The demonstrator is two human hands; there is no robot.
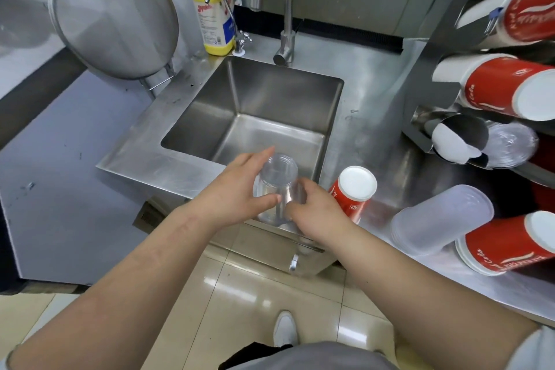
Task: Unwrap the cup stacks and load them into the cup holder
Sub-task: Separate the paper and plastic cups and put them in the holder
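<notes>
A stack of clear plastic cups [277, 177] is held bottom up over the front edge of the sink. My left hand [240, 189] grips its left side, thumb and fingers curled round it. My right hand [312, 210] grips its lower right side. Whether a wrapper is on it I cannot tell. A red paper cup stack [354, 192] stands upside down just right of my right hand. The cup holder [435, 75] at the right edge carries red cup stacks [504, 87], a clear stack [510, 144] and a black tube.
The steel sink [333, 117] lies ahead with a tall tap [286, 24], a small tap and a yellow bottle [213, 12] behind it. A round strainer [114, 18] hangs at left. On the counter at right lie a frosted cup stack [441, 219] and a red one [510, 243].
</notes>
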